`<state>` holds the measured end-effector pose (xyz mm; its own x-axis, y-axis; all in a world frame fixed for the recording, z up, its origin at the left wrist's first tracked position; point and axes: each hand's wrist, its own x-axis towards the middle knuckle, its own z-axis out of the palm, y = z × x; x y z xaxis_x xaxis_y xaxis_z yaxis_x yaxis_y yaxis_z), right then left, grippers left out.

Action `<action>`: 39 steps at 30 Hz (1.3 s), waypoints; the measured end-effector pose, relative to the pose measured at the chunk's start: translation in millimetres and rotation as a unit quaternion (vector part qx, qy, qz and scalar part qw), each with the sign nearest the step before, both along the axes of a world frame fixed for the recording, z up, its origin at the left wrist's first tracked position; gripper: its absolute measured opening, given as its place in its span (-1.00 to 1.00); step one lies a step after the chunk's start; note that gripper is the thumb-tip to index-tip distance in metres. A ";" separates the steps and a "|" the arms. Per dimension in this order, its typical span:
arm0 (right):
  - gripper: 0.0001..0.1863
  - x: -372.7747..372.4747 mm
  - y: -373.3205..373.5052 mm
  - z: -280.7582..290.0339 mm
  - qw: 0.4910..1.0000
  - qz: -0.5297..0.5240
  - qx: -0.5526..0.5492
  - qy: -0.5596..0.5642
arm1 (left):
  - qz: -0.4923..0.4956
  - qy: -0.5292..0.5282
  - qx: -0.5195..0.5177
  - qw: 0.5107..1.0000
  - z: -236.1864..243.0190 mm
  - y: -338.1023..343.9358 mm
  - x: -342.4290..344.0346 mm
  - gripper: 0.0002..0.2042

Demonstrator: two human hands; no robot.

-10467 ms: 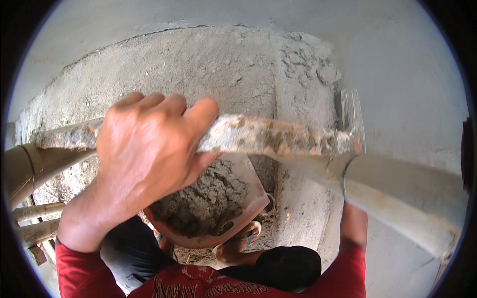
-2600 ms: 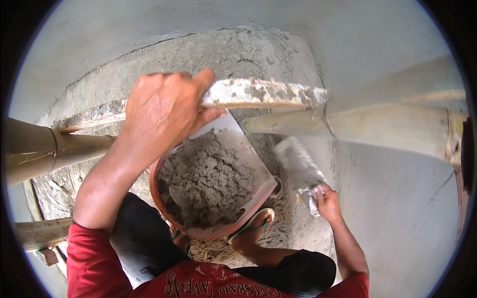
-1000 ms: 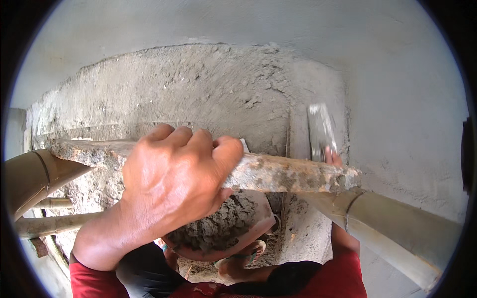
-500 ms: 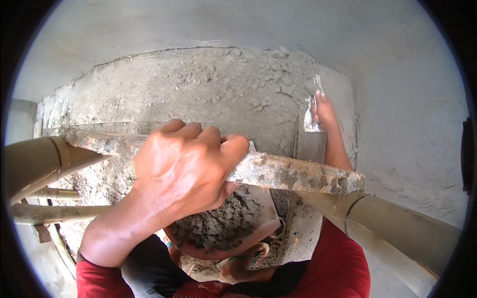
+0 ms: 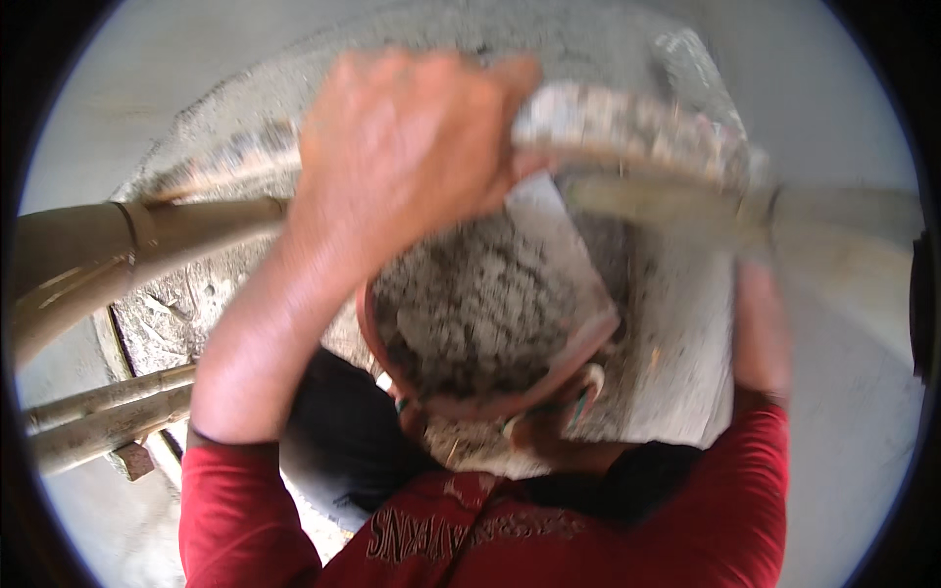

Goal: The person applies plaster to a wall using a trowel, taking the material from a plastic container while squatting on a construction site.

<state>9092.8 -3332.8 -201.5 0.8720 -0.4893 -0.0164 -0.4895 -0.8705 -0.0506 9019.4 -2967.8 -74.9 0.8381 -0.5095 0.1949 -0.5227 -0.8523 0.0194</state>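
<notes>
My left hand (image 5: 407, 127) is wrapped over a rough, mortar-crusted wooden plank (image 5: 627, 122), which runs crosswise in front of me. Only the forearm (image 5: 763, 333) of my right arm shows; it goes up behind the plank and a bamboo pole, so that hand and whatever it holds are hidden. Below my left hand stands a reddish basin (image 5: 461, 405) heaped with wet grey mortar (image 5: 480, 304). Beyond the plank lies a surface coated with wet mortar (image 5: 588, 44). The picture is smeared by motion.
Thick bamboo poles flank me at the left (image 5: 74, 245) and right (image 5: 843, 225). Thinner bamboo poles (image 5: 118, 407) lie lower left. A pale board (image 5: 676, 343) stands right of the basin, near my sandalled feet. Grey plastered walls (image 5: 833, 108) surround the spot.
My view has tipped down, so the plank and left hand sit higher and more of the basin shows. My right hand, earlier holding a steel trowel against the mortar, has gone out of sight.
</notes>
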 end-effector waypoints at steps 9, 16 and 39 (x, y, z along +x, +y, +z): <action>-0.62 -269.2 -18.3 95.8 0.834 -0.081 0.464 0.286 | 0.065 0.033 0.129 0.989 4.6 -9.2 -9.6 -0.48; -0.55 -194.6 170.7 -9.0 0.634 -0.174 0.753 0.006 | 0.028 0.046 0.146 0.988 22.9 -7.9 -17.9 -0.42; -0.62 -5.7 272.7 -47.4 0.525 -0.232 0.802 -0.165 | -0.018 -0.042 0.002 0.999 9.0 6.2 -4.7 -0.47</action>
<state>9087.1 -3060.1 -248.9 0.7503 -0.2367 -0.6173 -0.3642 0.6313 -0.6847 9014.7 -2961.6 -65.9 0.7999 -0.5398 0.2622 -0.5525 -0.8330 -0.0294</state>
